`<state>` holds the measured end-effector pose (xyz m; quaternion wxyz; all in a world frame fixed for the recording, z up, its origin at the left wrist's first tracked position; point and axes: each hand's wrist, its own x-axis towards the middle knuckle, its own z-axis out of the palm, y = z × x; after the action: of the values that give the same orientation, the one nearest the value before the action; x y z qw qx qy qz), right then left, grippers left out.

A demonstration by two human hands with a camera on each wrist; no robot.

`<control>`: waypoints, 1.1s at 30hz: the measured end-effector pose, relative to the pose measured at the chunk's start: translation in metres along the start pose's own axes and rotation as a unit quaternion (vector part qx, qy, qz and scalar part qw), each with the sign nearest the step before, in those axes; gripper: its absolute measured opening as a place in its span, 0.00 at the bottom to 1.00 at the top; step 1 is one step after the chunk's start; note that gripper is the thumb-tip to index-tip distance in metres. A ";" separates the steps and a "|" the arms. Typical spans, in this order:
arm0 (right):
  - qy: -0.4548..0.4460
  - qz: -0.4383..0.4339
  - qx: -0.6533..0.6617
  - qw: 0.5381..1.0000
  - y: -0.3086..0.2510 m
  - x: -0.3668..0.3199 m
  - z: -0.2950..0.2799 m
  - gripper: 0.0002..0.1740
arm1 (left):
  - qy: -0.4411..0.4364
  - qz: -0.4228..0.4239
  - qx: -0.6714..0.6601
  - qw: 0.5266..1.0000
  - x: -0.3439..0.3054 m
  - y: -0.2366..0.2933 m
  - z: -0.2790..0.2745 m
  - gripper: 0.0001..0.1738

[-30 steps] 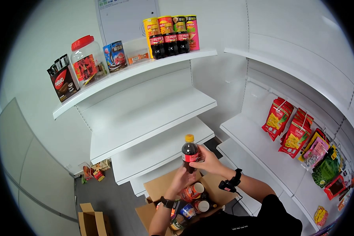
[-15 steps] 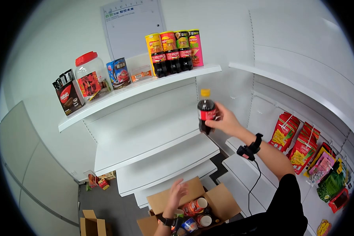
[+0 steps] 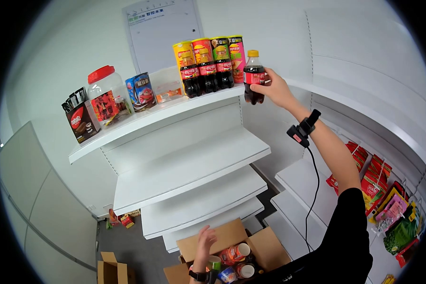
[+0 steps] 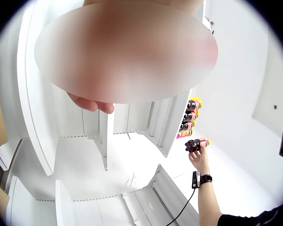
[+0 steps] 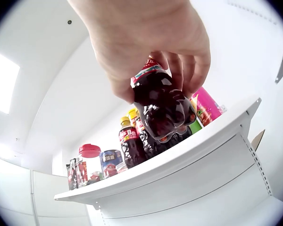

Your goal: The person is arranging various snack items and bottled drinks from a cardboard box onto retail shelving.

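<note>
My right hand grips a dark cola bottle with a yellow cap and red label. It is upright in the head view, at the right end of the top shelf. Three similar cola bottles stand in a row on that shelf, just left of it. From below, the right wrist view shows the held bottle's base above the shelf edge, fingers wrapped round its label. My left hand hangs over the open cardboard box, holding nothing. A blurred oval covers most of it in the left wrist view.
Tall chip canisters stand behind the cola row. Further left are a blue canister, a red-lidded jar and a Nabati box. Snack packets hang at right. A cable trails from my right wrist.
My right hand has lifted the cola bottle from above the cardboard box up to the top shelf's right end. My left hand has let go of the bottle and stayed low by the box.
</note>
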<state>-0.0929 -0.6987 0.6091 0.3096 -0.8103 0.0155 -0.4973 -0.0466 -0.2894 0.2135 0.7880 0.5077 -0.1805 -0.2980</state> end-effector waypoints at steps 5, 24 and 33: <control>0.025 0.016 -0.040 0.999 0.010 0.038 0.002 0.42 | 0.034 0.009 -0.007 0.999 -0.005 -0.005 -0.013 0.28; 0.045 0.053 -0.099 0.993 0.063 0.100 0.039 0.43 | 0.126 -0.003 -0.049 0.991 -0.025 -0.019 -0.033 0.25; 0.036 0.049 -0.085 0.995 0.074 0.105 0.044 0.43 | 0.103 -0.040 0.042 0.993 -0.025 -0.025 -0.031 0.38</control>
<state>0.0171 -0.7723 0.6404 0.2625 -0.8138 0.1086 -0.5070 -0.0542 -0.2594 0.1784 0.7679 0.5751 -0.0897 -0.2675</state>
